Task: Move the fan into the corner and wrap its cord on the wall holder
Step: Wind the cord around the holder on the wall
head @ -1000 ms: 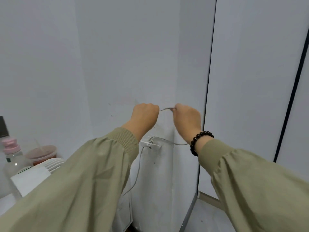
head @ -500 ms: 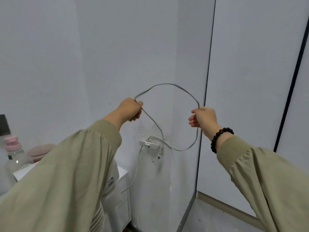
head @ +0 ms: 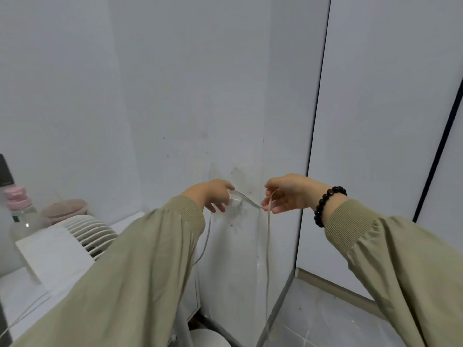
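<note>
A small white wall holder (head: 235, 202) is fixed to the grey wall near the corner. My left hand (head: 215, 195) is at the holder, its fingers pressing the grey cord (head: 268, 236) against it. My right hand (head: 288, 194) pinches the same cord just right of the holder, and a long length hangs straight down from those fingers toward the floor. Another strand drops from under my left hand. The white fan (head: 92, 232) shows its ribbed grille at the lower left, partly hidden behind my left sleeve.
A clear bottle with a pink cap (head: 18, 211) and a lidded cup of reddish content (head: 65, 209) stand on the white cabinet (head: 130, 219) at left. A white panel with a dark edge (head: 375, 146) closes the right side above the grey tiled floor (head: 338, 321).
Both hands have dropped from holding a wide raised loop of cord down to the holder. The loop has gone, and the cord now hangs below my right hand.
</note>
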Demonstrator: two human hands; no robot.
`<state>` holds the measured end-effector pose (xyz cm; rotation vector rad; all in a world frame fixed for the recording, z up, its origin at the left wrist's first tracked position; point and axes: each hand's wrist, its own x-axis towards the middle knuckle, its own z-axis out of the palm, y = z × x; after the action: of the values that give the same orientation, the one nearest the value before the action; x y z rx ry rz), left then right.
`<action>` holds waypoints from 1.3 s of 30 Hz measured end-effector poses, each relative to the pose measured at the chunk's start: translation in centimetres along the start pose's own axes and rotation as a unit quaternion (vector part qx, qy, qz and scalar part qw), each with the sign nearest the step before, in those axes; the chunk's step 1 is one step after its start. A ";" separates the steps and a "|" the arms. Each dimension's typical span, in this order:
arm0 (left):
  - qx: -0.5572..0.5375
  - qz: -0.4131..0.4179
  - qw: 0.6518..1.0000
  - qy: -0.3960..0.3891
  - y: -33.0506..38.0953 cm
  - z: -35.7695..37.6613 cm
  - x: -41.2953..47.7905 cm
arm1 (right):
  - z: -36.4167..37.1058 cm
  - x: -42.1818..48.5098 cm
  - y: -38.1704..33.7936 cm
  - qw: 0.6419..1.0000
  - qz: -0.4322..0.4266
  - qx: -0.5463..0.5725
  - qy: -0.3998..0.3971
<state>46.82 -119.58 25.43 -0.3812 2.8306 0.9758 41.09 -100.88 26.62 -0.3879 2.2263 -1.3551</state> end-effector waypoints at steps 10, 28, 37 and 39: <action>0.172 0.019 0.980 0.101 -1.6 2.3 2.9 | 3.6 2.1 2.2 0.939 0.010 -0.341 0.050; 0.275 0.134 0.944 0.121 -3.7 2.7 3.7 | 8.7 9.2 5.9 0.908 -0.141 -0.298 0.258; 0.138 0.133 0.971 0.144 -4.6 1.9 4.3 | 10.1 10.7 6.8 0.911 -0.128 -0.276 0.280; 0.031 0.081 0.983 0.161 -4.9 1.0 4.4 | 10.9 11.7 7.3 0.940 -0.104 -0.176 0.271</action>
<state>43.98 -123.49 20.90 -0.3312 3.2208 0.9243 37.50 -111.19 12.88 -0.4196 2.9804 -1.2736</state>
